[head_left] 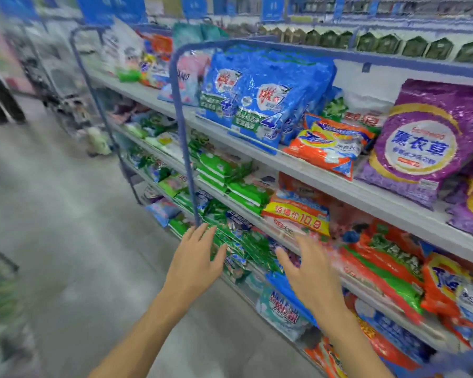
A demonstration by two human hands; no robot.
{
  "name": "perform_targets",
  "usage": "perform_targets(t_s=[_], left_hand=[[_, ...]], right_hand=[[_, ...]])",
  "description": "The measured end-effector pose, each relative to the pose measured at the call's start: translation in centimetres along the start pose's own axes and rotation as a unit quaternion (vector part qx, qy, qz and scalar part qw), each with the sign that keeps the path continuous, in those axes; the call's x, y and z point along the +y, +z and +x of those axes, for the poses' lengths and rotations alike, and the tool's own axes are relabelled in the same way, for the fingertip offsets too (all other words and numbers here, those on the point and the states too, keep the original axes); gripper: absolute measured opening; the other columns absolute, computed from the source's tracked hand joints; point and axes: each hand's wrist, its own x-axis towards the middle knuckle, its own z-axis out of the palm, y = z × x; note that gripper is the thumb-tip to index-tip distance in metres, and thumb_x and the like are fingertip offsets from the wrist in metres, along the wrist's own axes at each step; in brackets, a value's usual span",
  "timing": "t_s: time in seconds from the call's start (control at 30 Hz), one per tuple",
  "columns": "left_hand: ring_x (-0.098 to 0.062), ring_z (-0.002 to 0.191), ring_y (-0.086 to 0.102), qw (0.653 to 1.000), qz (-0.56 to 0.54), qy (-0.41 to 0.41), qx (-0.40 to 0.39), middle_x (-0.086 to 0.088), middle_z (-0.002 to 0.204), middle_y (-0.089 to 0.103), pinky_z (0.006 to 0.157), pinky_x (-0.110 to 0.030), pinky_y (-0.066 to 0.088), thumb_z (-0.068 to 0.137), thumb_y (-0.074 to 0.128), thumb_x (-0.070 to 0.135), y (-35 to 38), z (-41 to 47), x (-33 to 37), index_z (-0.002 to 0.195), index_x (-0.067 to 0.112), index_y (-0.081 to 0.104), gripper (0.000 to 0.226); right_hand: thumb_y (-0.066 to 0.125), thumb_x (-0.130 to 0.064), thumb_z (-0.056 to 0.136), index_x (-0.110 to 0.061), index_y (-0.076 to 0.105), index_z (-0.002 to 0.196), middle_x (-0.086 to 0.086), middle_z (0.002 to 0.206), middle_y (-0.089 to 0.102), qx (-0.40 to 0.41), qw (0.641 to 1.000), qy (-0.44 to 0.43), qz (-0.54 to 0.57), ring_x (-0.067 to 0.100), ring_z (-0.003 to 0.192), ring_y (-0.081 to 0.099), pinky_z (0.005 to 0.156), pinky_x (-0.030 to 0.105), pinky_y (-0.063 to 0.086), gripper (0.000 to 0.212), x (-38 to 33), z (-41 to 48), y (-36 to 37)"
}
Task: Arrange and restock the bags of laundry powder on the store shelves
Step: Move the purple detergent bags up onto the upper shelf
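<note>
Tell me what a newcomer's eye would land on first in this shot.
The big blue bags stand out on the upper shelf, centre, with a purple bag to their right. Below, the left hand and right hand reach open-fingered toward the green bags, holding nothing.

On the upper shelf (366,195), two upright laundry powder bags (257,96) stand left of a flat-lying bag (328,148), with a large upright bag (418,143) right of that. One shelf down, stacked packs (230,175) lie left of a price-labelled bag (298,214).
</note>
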Motion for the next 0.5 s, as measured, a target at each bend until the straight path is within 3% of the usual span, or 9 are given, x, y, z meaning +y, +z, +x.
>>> perform_targets(t_s=[0.13, 0.23, 0.33, 0.5], left_hand=[[-0.033, 0.122, 0.061, 0.998, -0.001, -0.038, 0.055, -0.015, 0.129, 0.067, 0.112, -0.04, 0.04, 0.093, 0.055, 0.04, -1.0, -0.6, -4.1, 0.127, 0.002, 0.067, 0.052], [-0.031, 0.137, 0.048, 0.995, -0.005, -0.081, 0.054, -0.01, 0.144, 0.057, 0.12, -0.042, 0.033, 0.1, 0.055, 0.041, -1.8, -0.1, -7.5, 0.139, 0.009, 0.059, 0.051], [-0.029, 0.14, 0.046, 0.992, -0.005, -0.108, 0.071, -0.007, 0.147, 0.055, 0.12, -0.04, 0.033, 0.099, 0.06, 0.038, -2.1, 1.3, -11.4, 0.142, 0.011, 0.057, 0.051], [-0.023, 0.146, 0.037, 0.986, -0.027, -0.149, 0.066, 0.0, 0.154, 0.048, 0.12, -0.037, 0.032, 0.101, 0.044, 0.052, -3.7, 4.4, -19.3, 0.148, 0.019, 0.05, 0.058]], right_hand=[[0.046, -0.058, 0.102, -0.021, 0.041, 0.154, -0.005, 0.156, 0.046, -0.033, 0.998, -0.043, 0.015, 0.015, 0.144, 0.04, 0.116, 0.034, 0.034, 0.064, -3.4, 2.2, 3.2], [0.046, -0.057, 0.103, -0.022, 0.04, 0.154, -0.006, 0.157, 0.045, -0.053, 0.996, -0.068, 0.021, 0.013, 0.144, 0.039, 0.115, 0.032, 0.033, 0.062, -6.2, 4.3, 5.7], [0.045, -0.057, 0.103, -0.023, 0.038, 0.155, -0.007, 0.157, 0.043, -0.076, 0.993, -0.085, 0.024, 0.011, 0.145, 0.038, 0.114, 0.03, 0.035, 0.063, -9.3, 6.7, 8.8], [0.046, -0.056, 0.103, -0.026, 0.041, 0.151, -0.011, 0.15, 0.048, -0.098, 0.99, -0.103, 0.01, 0.007, 0.139, 0.041, 0.106, 0.024, 0.036, 0.057, -16.3, 11.4, 14.2]])
